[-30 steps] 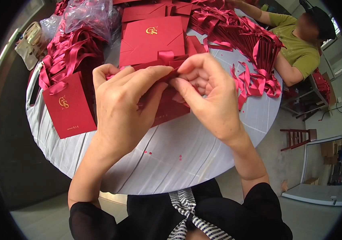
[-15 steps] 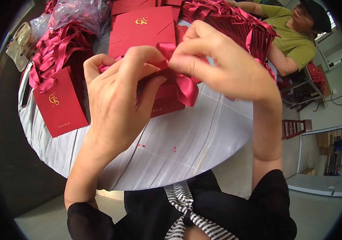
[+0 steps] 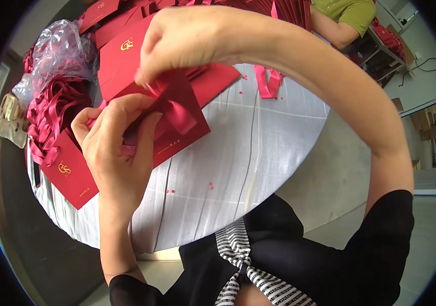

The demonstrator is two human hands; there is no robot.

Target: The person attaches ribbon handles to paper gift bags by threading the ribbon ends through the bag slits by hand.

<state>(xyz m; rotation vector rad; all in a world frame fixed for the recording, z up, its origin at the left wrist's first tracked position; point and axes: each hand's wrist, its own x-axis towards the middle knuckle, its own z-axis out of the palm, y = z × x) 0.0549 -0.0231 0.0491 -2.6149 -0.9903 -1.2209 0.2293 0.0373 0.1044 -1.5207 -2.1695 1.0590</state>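
My left hand (image 3: 118,148) presses down on a flat red paper gift bag (image 3: 179,130) lying on the round white-clothed table (image 3: 238,153), its fingers closed over the bag's edge and a pink ribbon end. My right hand (image 3: 197,43) is raised above the bag and pinches the pink ribbon handle (image 3: 174,104), pulling it up from the bag. More flat red bags with a gold emblem (image 3: 121,56) lie just behind.
A finished red bag with ribbon handles (image 3: 70,171) lies at the table's left edge beside a heap of pink ribbons (image 3: 54,109) and a clear plastic bag (image 3: 59,53). Another person in a green shirt (image 3: 343,15) sits at the far side. A loose ribbon (image 3: 266,81) lies mid-table.
My right hand has lifted higher and further from the left hand, drawing the ribbon up. The view has tilted, so the table now sits more to the left.
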